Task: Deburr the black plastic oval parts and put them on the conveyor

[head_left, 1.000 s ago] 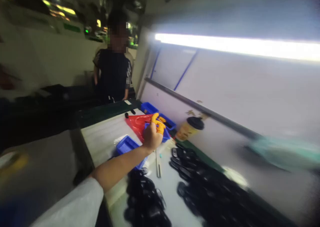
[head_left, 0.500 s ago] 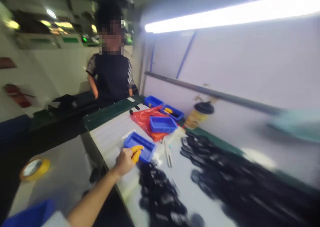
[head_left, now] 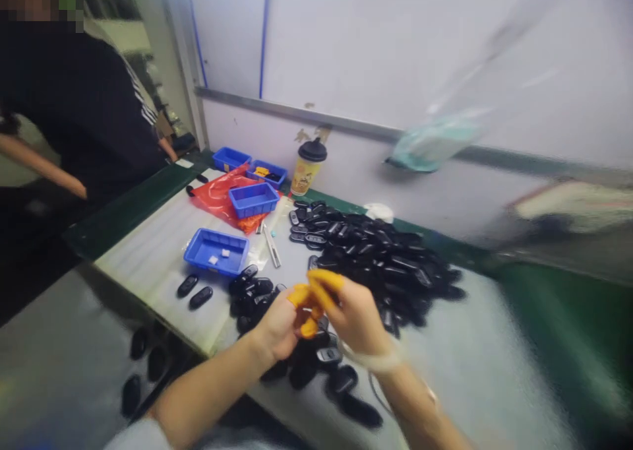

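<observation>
A long workbench [head_left: 148, 265] with a pale ribbed top and a dark green front edge [head_left: 128, 206] runs along a white wall. Toward its far end, a red plastic bag [head_left: 212, 198] lies spread flat, with a blue tray [head_left: 254, 200] sitting on it. Two small blue bins [head_left: 231, 159] stand behind the bag, beside a paper cup [head_left: 306, 166] with a black lid. Nearer, a blue tray [head_left: 215, 252] holds a few small white pieces. Metal tweezers [head_left: 271, 246] lie just beside it. A big heap of black key fobs [head_left: 370, 252] covers the right side, a smaller heap [head_left: 252, 298] lies near the front, and two single fobs [head_left: 194, 291] rest apart on the bench.
</observation>
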Available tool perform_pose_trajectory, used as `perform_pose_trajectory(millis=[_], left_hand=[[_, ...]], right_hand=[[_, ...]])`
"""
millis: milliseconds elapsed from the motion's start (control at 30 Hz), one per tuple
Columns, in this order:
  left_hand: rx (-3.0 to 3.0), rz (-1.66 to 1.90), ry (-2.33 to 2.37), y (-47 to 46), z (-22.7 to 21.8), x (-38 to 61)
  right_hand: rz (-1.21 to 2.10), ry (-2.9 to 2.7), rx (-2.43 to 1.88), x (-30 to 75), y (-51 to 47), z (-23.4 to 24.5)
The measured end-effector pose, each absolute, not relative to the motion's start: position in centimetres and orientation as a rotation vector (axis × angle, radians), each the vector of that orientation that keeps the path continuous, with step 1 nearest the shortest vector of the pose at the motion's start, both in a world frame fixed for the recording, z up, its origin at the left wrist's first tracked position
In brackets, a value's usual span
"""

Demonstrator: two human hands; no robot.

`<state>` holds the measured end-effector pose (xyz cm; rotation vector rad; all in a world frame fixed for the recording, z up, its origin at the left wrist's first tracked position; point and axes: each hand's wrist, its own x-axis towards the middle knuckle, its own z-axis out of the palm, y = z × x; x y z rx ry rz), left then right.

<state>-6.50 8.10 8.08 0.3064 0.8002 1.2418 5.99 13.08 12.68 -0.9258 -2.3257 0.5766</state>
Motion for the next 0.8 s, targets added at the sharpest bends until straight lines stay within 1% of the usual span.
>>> perform_pose_trajectory(millis=[33, 67, 167, 233, 300, 400, 467, 533, 633, 733, 800], left_hand=[[0.355, 1.248, 0.796, 7.6, 8.1, -6.4], [0.445, 1.239, 0.802, 6.7, 8.0, -6.9], [0.797, 1.168, 0.931, 2.8, 7.3, -10.4], [0.867, 1.232, 1.121, 0.3, 6.1, -13.6], [0.96, 1.33, 1.432, -0.9, 4.8, -16.5], [1.184, 1.318, 1.807, 0.1, 4.1, -18.9], [1.414, 1.269, 1.888, 2.1, 4.9, -18.9], [1.663, 1.219, 1.795, 4.2, 6.2, -17.6], [2.01, 1.074, 1.493, 6.1, 7.3, -14.4], [2.287, 0.855, 1.224, 5.4, 6.0, -11.8], [2.247, 0.887, 1.24, 4.0, 4.0, -11.4]], right_hand=[[0.542, -2.282, -1.002, 5.0, 14.1, 12.8], [0.596, -2.311, -0.966, 4.2, 14.8, 12.9], [0.996, -2.514, -0.662, 4.4, 14.0, 12.4], [1.197, -2.589, -0.583, 6.2, 12.2, 11.2], [1.244, -2.605, -0.666, 8.1, 10.7, 9.6], [1.188, -2.583, -0.862, 9.1, 10.6, 7.8], [1.084, -2.6, -0.93, 8.0, 11.6, 7.5], [0.958, -2.641, -0.918, 6.1, 12.6, 7.9], [0.819, -2.655, -0.836, 4.1, 12.9, 8.3], [0.703, -2.619, -0.733, 5.1, 11.4, 8.3], [0.653, -2.596, -0.728, 7.1, 10.0, 8.0]])
